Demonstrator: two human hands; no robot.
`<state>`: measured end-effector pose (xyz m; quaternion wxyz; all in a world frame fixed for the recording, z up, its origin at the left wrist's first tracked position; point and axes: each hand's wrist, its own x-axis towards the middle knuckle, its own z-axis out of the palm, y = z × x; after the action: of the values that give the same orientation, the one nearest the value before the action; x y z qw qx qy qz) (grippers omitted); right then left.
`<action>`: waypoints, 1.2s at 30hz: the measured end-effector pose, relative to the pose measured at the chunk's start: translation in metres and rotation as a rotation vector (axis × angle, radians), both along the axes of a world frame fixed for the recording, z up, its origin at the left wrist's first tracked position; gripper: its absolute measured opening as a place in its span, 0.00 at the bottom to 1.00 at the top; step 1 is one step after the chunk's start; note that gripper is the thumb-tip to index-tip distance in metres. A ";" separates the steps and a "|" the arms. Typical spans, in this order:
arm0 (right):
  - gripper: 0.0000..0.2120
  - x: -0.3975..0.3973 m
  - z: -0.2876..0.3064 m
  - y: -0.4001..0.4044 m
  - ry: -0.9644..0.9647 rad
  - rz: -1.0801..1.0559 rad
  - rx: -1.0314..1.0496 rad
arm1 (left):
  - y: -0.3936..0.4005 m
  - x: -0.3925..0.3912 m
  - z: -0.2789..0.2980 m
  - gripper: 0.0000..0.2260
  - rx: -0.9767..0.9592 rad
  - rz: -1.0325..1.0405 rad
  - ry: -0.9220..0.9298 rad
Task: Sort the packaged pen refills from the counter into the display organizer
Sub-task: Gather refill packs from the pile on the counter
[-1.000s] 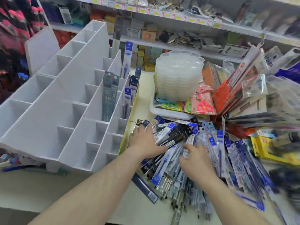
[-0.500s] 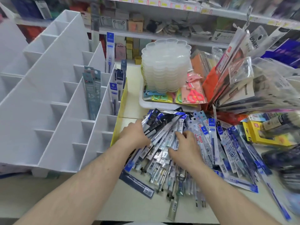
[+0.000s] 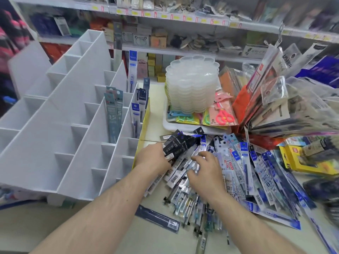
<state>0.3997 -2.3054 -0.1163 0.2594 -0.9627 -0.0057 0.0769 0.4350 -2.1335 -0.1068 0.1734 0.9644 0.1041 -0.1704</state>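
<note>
Left hand [image 3: 152, 159] grips a bunch of black packaged pen refills [image 3: 178, 143] over the counter pile [image 3: 244, 173]; right hand [image 3: 205, 171], fingers loosely curled, touches pile. White compartmented plastic organizer [image 3: 73, 129] just left.

showing white on the display organizer [image 3: 60, 125]; grey-teal on the tall packs [image 3: 112, 114] in it; black with white barcodes on the packs [image 3: 178, 143] by the left hand [image 3: 152, 158]; blue and white on the refill pile [image 3: 247, 167]; pink on the scissors [image 3: 224, 116]; yellow on the box [image 3: 297, 162].
</note>
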 end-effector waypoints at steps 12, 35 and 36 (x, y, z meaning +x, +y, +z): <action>0.09 0.024 0.028 -0.002 0.260 -0.357 0.612 | 0.016 -0.018 0.054 0.07 -0.140 0.068 -0.077; 0.13 0.024 0.093 0.034 0.204 -0.266 1.581 | -0.004 -0.032 0.029 0.18 -0.778 -0.058 -0.251; 0.13 0.022 0.093 0.037 0.179 -0.261 1.554 | -0.007 -0.033 0.029 0.20 -0.794 -0.045 -0.274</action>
<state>0.4221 -2.2680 -0.0237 0.8636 -0.4888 0.0761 0.0971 0.4025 -2.1402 -0.0777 0.5401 0.8384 -0.0148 -0.0710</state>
